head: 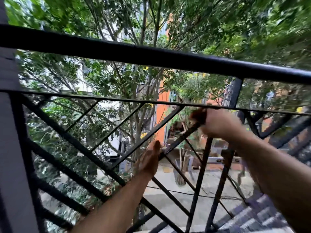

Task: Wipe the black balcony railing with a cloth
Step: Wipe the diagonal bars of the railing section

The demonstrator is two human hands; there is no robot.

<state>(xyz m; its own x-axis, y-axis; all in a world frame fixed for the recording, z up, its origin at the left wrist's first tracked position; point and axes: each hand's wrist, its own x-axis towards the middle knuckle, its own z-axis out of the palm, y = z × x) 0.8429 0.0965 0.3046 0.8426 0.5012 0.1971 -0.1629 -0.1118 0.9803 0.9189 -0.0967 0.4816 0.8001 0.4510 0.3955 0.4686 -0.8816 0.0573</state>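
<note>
1. The right hand (218, 122) is curled into a fist round a dark reddish-brown cloth (199, 116), which bunches out past the knuckles on the side facing the left hand.
2. The cloth is pressed to the black balcony railing (151, 54), at the spot where a slanting bar runs up to meet the thin horizontal bar (117, 99). This bar passes just above the right hand's knuckles.
3. The left hand (150, 159) is lower than the right hand and nearer the person, and it holds nothing. Its fingers are straight and close together and point up toward the slanting bar.
4. The fingertips (157, 145) of the left hand lie right beside that slanting bar. Blur hides whether they touch it.
5. The thick top rail of the railing runs well above both hands, from far beyond the left hand across to beyond the right.
6. More slanting bars criss-cross under and between the two forearms.
7. A grey post (10, 148) stands far out on the left hand's side.
8. Beyond the railing and above the hands there are green trees (117, 17).
9. An orange wall (162, 115) shows through the bars between the hands.
10. Pale pavement (168, 179) lies far below the wrists.
11. A ridged grey surface (262, 214) sits under the right forearm.
</note>
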